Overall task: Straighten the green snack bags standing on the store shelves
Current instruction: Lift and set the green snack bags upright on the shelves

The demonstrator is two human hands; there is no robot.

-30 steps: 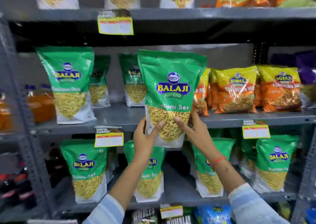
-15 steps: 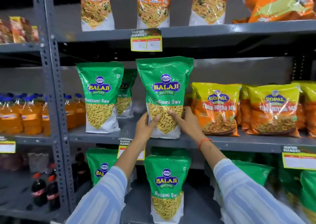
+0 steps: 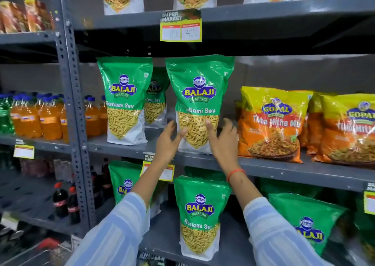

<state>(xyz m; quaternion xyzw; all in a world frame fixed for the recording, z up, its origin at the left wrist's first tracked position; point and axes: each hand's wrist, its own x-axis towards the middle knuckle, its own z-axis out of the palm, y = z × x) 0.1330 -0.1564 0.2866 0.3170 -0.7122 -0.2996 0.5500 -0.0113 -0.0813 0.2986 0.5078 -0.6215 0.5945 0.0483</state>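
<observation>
A green Balaji Ratlami Sev bag (image 3: 199, 95) stands upright on the middle shelf (image 3: 284, 170). My left hand (image 3: 168, 141) is at its lower left edge and my right hand (image 3: 223, 144) at its lower right edge. The fingers of both are spread, with only the thumbs resting on the bag's front. Another green bag (image 3: 123, 95) stands upright to the left, and a third (image 3: 156, 103) sits further back between them. On the shelf below stand more green bags, one in the middle (image 3: 199, 211), one at the left (image 3: 123, 184) partly behind my arm, and one at the right (image 3: 304, 221) leaning.
Yellow-orange Gopal bags (image 3: 272, 121) stand close to the right of my right hand. A grey upright post (image 3: 71, 103) divides off a bay with orange drink bottles (image 3: 34, 119) and cola bottles (image 3: 60, 200). A yellow price tag (image 3: 180, 28) hangs from the upper shelf.
The bag went from held in the air to standing on the middle shelf. My fingers have spread and loosened off its sides. The view has shifted closer and to the left.
</observation>
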